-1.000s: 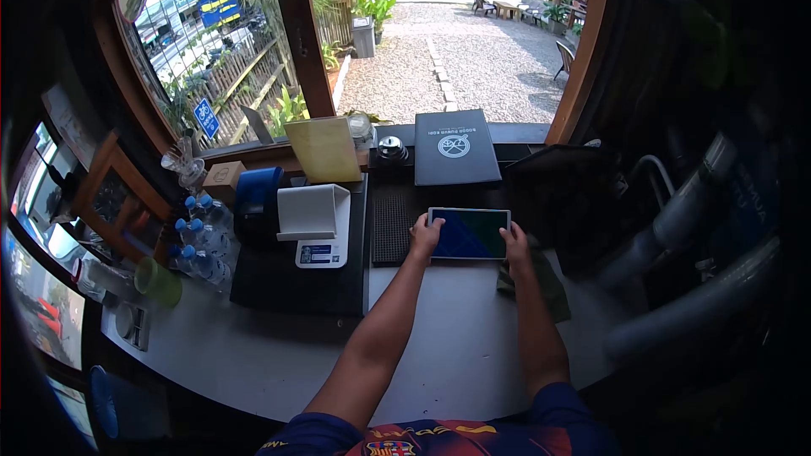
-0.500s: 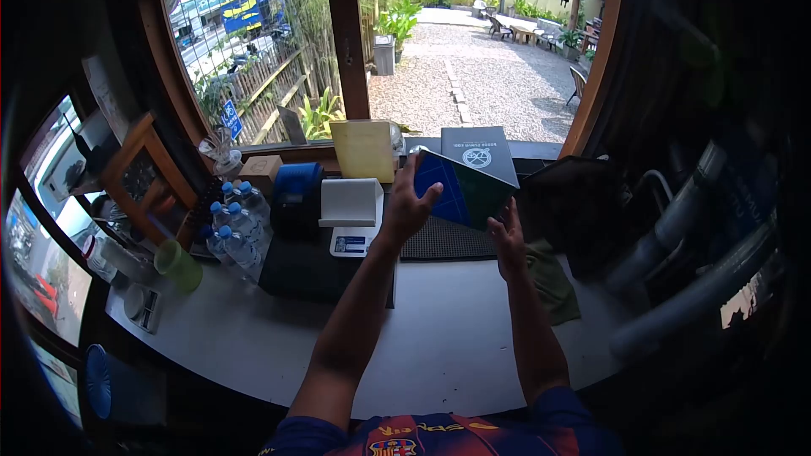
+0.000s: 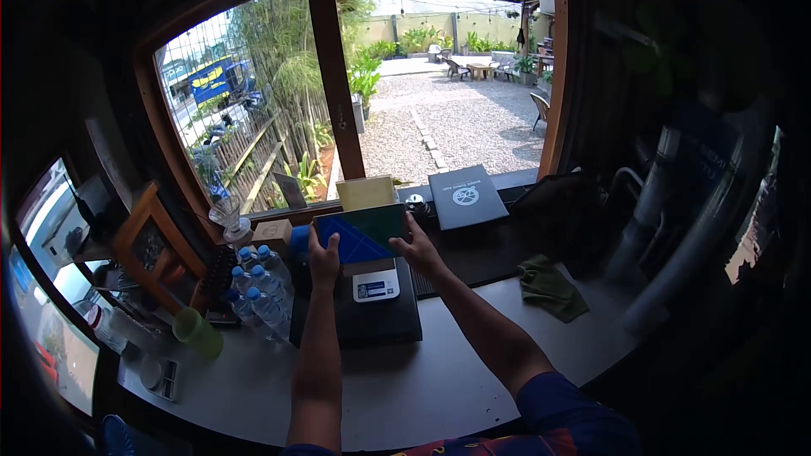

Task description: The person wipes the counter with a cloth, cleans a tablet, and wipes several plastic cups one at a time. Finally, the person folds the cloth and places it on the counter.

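Observation:
A thin blue and dark green book or booklet (image 3: 359, 238) is held up level between both hands, in front of the yellowish board (image 3: 366, 193). My left hand (image 3: 324, 260) grips its left end, with the thumb on the near face. At the right end my right hand (image 3: 417, 245) holds it, thumb also on the near face. Under the booklet is a white stand (image 3: 376, 286) with a blue label, on a black box (image 3: 397, 321). A dark box with a round white logo (image 3: 467, 196) lies to the right, by the window.
Several water bottles (image 3: 269, 308) and a green cup (image 3: 198, 333) stand on the left of the white counter (image 3: 397, 397). A green cloth (image 3: 551, 289) lies at the right. A wooden frame (image 3: 160, 249) leans at the far left.
Both hands have carried the booklet left, from before the logo box to above the white stand, and levelled it. The view has shifted, and the logo box is now uncovered.

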The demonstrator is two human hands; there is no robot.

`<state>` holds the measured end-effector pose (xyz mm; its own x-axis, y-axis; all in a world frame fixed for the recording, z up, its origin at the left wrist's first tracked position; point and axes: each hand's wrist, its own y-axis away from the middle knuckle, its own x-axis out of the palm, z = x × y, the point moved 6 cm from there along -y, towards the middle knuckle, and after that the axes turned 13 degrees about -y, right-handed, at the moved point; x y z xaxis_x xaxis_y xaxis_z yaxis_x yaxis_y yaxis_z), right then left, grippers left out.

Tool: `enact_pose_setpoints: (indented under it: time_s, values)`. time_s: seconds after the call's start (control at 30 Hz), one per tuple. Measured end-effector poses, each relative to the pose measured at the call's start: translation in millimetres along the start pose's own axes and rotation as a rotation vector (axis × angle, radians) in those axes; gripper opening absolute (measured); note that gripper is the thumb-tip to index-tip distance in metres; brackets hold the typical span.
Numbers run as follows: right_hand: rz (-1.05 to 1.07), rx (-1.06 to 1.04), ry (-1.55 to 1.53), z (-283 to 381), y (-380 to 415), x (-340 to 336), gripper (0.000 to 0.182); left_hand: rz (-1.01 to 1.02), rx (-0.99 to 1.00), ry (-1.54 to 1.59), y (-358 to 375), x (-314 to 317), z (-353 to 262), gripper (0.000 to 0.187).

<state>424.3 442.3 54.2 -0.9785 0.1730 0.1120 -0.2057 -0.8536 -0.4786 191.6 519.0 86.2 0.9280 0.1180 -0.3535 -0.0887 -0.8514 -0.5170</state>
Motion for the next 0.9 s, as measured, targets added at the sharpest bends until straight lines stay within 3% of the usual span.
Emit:
enact_pose_setpoints:
  time_s: [0.13, 0.23, 0.37, 0.67, 0.77, 0.9]
  values:
    - [-0.003, 0.199, -0.060, 4.1, 16.7, 8.0, 0.079, -0.012, 0.010, -0.040, 6.1, -0.2, 31.4, 0.070]
    - [-0.033, 0.223, -0.102, 4.1, 23.6, 5.5, 0.085, 0.093, -0.078, -0.021, 23.0, -6.0, 14.3, 0.069]
    - [-0.160, 0.270, -0.074, 7.0, 27.8, -2.3, 0.079, 0.148, -0.049, -0.021, 20.4, 1.1, 23.9, 0.072]
    - [-0.155, 0.307, -0.134, 10.7, 26.2, -7.1, 0.079, 0.147, -0.085, -0.023, 31.3, 6.6, 25.5, 0.075]
    - [-0.166, 0.330, -0.190, 20.7, 39.4, -4.9, 0.079, 0.133, -0.183, 0.068, 41.9, 5.2, 34.1, 0.077]
    - [-0.286, 0.318, -0.164, 13.2, 57.3, -38.1, 0.075, -0.193, 0.007, -0.206, 81.7, -6.2, 28.3, 0.078]
